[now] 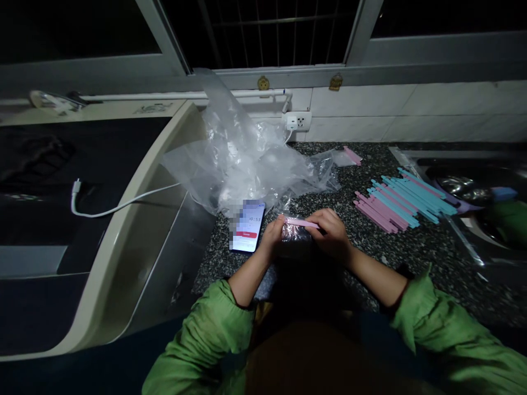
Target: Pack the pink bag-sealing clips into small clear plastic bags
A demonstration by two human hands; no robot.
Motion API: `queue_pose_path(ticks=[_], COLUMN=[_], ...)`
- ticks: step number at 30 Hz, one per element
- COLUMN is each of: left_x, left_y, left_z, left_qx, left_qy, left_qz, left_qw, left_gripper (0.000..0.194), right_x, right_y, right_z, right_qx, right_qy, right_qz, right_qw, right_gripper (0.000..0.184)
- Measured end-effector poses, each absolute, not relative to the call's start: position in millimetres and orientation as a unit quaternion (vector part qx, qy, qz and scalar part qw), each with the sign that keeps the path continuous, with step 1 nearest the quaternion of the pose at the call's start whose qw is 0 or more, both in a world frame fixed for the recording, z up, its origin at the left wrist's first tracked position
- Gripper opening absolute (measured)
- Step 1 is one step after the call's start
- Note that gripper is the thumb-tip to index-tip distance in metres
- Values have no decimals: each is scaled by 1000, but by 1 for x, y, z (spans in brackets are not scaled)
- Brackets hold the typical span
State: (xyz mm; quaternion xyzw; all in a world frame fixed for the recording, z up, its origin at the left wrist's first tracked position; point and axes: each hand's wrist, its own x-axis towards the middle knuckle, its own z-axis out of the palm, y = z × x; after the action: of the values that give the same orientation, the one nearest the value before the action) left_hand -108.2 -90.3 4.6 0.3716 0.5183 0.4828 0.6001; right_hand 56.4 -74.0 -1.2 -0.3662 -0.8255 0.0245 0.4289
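Observation:
Between my hands is a slim pink plastic stick (302, 223), which looks like a bag sealing clip. My right hand (330, 233) pinches its right end. At the other end, my left hand (272, 237) is closed, with its fingertips on the stick and the mouth of a small clear plastic bag (293, 234). How far the stick sits inside the bag I cannot tell. Further right lie several similar pink sticks (379, 214) and blue sticks (424, 198) in a slanting row on the speckled dark countertop (370, 263).
A lit phone (248, 227) lies beside my left hand. Behind it spreads a big crumpled clear plastic bag (255, 159). Another pink stick (352, 155) rests on small plastic packaging. At left stands a washing machine (123, 263) with a white cable (123, 206); a sink (473, 241) is at right.

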Motion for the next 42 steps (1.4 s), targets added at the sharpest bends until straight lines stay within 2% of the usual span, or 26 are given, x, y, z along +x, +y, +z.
queue_pose_path(ticks=[24,42], left_x=[-106,-105], left_y=[-93,-89], left_z=[10,-1], left_qx=[406,367], left_qy=[509,494], left_qz=[493,495], left_qw=[577,614], left_gripper=[43,45], right_x=[53,52], right_y=[-74,-75], right_z=[1,3], right_qx=[-364,-354], right_qy=[-825,-825], right_qz=[26,15], right_qw=[432,440], right_gripper=[12,12])
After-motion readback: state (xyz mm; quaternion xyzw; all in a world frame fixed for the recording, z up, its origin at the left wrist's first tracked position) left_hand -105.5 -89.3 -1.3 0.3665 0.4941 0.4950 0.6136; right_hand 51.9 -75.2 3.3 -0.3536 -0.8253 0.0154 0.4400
